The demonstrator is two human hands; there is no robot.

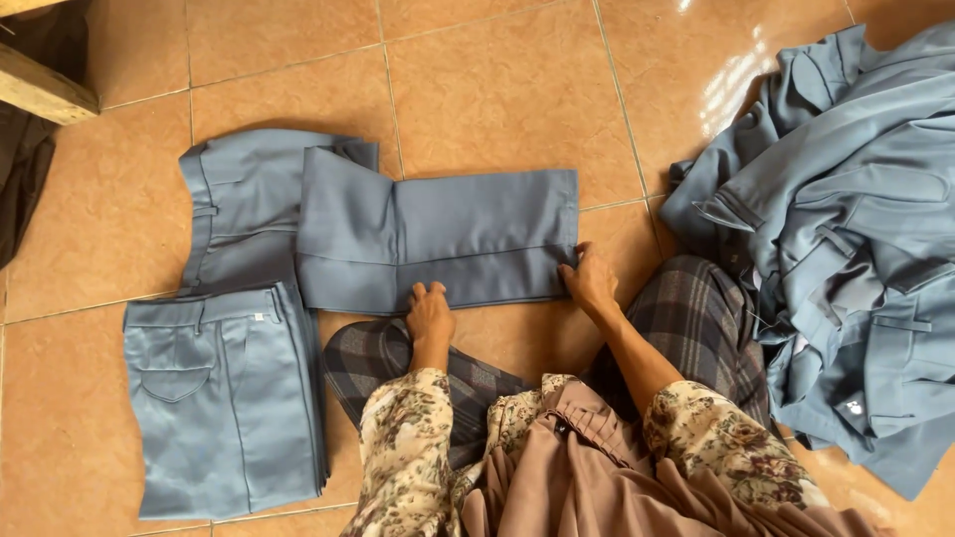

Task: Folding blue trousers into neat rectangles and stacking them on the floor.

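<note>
On the floor (pixel 517 89), folded trousers (pixel 438 239) lie straight ahead of the person. The left hand (pixel 430 313) rests on their near edge, the right hand (pixel 589 280) on their near right corner. A stack (pixel 224 398) of folded trousers lies to the left, just beside them. A heap (pixel 846 229) of loose garments lies to the right. A wooden beam (pixel 40 89) sits far left.

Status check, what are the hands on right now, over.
Left hand and right hand flat on folded trousers. Folded stack left, loose pile right. Nothing in the way.
</note>
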